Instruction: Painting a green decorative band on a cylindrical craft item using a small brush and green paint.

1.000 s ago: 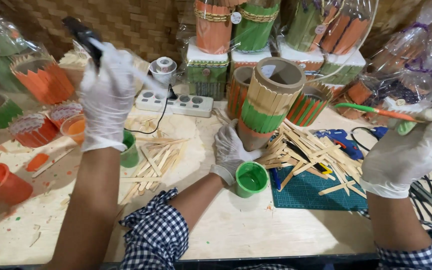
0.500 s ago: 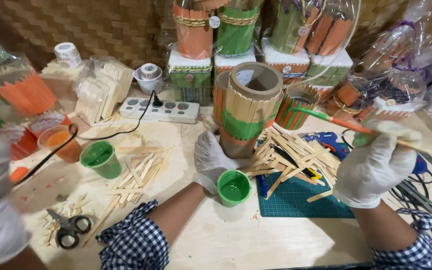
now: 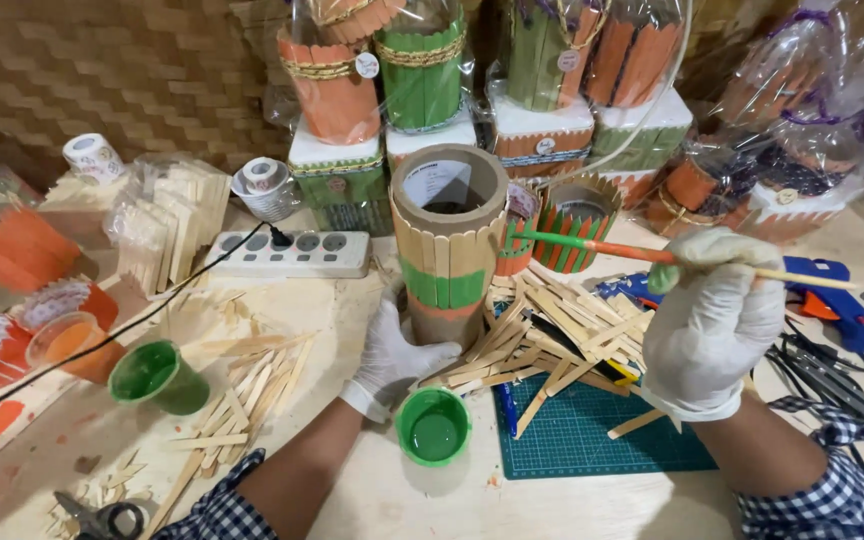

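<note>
My left hand [image 3: 392,352], in a white glove, grips the base of an upright cardboard tube [image 3: 449,235] clad in wooden sticks, with a green band over an orange one. My right hand [image 3: 712,325], also gloved, holds a paint-smeared brush [image 3: 592,245] level, its green tip next to the tube's right side. Whether the tip touches the tube I cannot tell. A small cup of green paint [image 3: 434,425] stands just in front of my left hand.
Loose wooden sticks [image 3: 552,335] lie on a green cutting mat [image 3: 592,445]. A blue glue gun [image 3: 832,290] and cables are at the right. To the left are a second green cup [image 3: 157,375], a power strip [image 3: 292,255] and scissors [image 3: 102,518]. Wrapped stick holders [image 3: 422,70] line the back.
Another person's gloved arm on the left has gone from view. My right hand has brought the brush in from the right toward the tube. My left hand stays on the tube.
</note>
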